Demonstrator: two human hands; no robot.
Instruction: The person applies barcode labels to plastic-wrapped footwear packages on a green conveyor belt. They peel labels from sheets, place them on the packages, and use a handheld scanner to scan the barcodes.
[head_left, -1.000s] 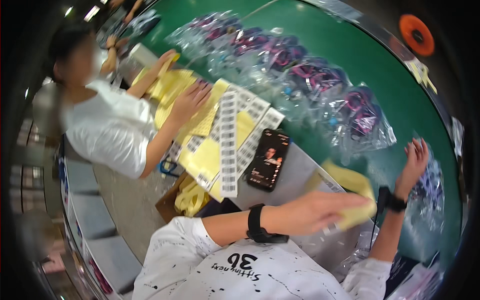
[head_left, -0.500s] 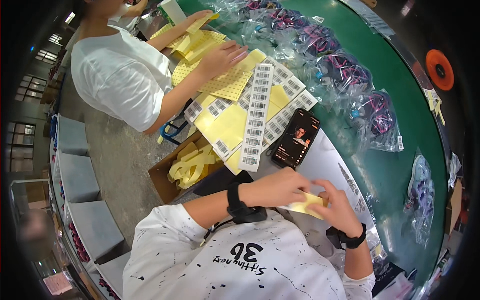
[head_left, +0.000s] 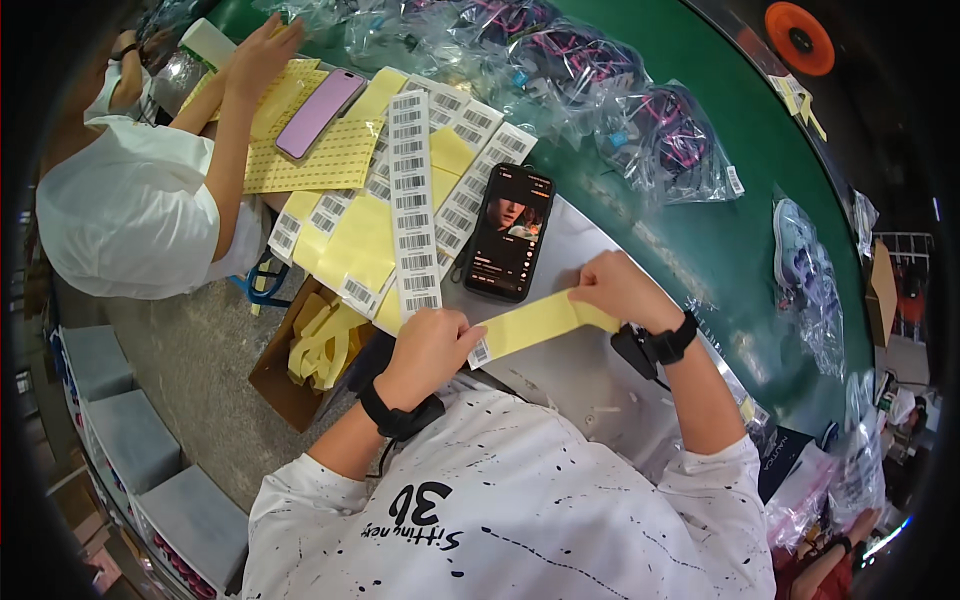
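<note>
My left hand [head_left: 430, 350] is closed on the left end of a yellow label backing strip [head_left: 530, 328], where a white barcode label [head_left: 479, 353] shows at the edge. My right hand [head_left: 628, 290] pinches the strip's other end, which curls down past the fingers. Between the hands the strip is stretched out over the pale table. Just beyond it lies a black phone [head_left: 511, 235] with a lit screen. A long white strip of barcode labels [head_left: 412, 200] rests on other label sheets near my left hand.
At the left a co-worker [head_left: 130, 210] reaches over yellow sheets [head_left: 320, 155], on which a pink-screened phone [head_left: 320, 115] lies. Bagged shoes [head_left: 670, 140] line the green conveyor belt [head_left: 700, 240]. A carton [head_left: 280, 370] holds yellow scraps; grey bins [head_left: 190, 510] stand lower left.
My hands have moved apart, and the yellow strip is now drawn out between them. The view has shifted. A pink-screened phone now shows on the yellow sheets; the co-worker's hands have moved back.
</note>
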